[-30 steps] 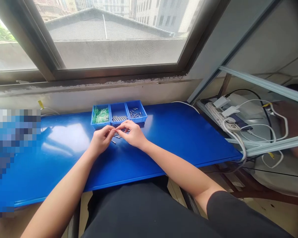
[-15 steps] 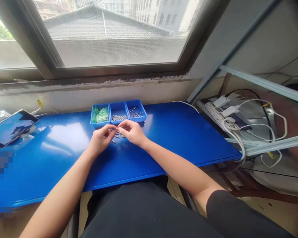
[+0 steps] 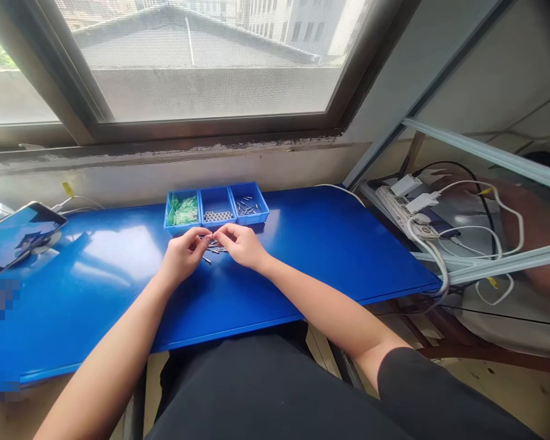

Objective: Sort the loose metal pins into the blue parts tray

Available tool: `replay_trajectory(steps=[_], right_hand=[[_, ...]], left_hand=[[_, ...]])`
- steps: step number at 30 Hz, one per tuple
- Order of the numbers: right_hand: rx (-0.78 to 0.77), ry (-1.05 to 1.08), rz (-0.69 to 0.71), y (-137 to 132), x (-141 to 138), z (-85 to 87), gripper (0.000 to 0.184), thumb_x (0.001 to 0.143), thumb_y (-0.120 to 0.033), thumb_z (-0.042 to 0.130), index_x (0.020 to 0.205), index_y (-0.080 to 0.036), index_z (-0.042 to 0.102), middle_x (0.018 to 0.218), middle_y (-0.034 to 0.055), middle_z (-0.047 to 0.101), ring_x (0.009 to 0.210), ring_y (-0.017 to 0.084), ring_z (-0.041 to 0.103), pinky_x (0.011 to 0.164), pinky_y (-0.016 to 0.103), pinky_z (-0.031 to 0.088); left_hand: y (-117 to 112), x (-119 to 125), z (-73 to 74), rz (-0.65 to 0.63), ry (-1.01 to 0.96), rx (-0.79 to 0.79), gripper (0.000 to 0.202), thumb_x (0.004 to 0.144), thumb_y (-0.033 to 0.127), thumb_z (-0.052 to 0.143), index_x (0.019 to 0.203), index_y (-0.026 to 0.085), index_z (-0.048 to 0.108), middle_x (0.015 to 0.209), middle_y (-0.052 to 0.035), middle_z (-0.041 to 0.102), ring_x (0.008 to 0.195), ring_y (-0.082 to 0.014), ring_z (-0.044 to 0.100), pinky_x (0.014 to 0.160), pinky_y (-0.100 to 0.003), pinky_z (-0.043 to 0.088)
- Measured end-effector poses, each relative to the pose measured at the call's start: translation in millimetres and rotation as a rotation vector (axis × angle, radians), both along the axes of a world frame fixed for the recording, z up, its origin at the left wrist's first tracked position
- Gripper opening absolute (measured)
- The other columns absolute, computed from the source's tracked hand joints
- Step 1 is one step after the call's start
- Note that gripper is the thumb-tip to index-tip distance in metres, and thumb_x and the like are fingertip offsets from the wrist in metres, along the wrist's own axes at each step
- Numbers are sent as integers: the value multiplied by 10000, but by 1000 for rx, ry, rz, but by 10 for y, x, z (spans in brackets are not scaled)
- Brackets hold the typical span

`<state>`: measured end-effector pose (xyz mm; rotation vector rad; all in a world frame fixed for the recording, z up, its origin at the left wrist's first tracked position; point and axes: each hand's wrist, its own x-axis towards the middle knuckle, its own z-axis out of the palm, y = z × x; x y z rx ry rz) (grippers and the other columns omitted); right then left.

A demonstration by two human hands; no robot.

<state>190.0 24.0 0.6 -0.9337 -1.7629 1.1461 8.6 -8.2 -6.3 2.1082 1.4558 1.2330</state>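
Metal pins [image 3: 215, 247] lie scattered near the back edge of the blue surface [image 3: 311, 256], just before the three-compartment tray [image 3: 216, 197], under the left hand [image 3: 183, 253] and right hand [image 3: 241, 244], both grips closed, any held pin too small to tell.

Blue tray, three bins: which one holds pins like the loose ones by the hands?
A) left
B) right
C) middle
B: the right bin of the blue tray holds slim metal pins matching the loose metal pins by the hands; the left bin holds green pieces, the middle bin short silver pieces.
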Motion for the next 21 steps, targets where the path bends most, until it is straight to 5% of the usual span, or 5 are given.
replay_trajectory(steps=[10, 21], right_hand=[[-64, 8, 31, 37, 5, -32, 653, 844, -752, 450, 665, -152, 634, 621, 44, 653, 590, 132, 615, 629, 251, 469], [-138, 116, 28, 42, -29, -67, 441, 848, -601, 565, 760, -170, 591, 681, 6, 616, 644, 119, 581, 642, 248, 481]], left_hand=[[-13, 5, 15, -18, 10, -17, 229, 934, 383, 536, 936, 177, 635, 568, 54, 500, 471, -72, 394, 494, -193, 356], [-2, 6, 21, 20, -5, -17, 192, 932, 353, 534, 909, 180, 614, 543, 65, 468, 469, -74, 367, 487, -198, 330]])
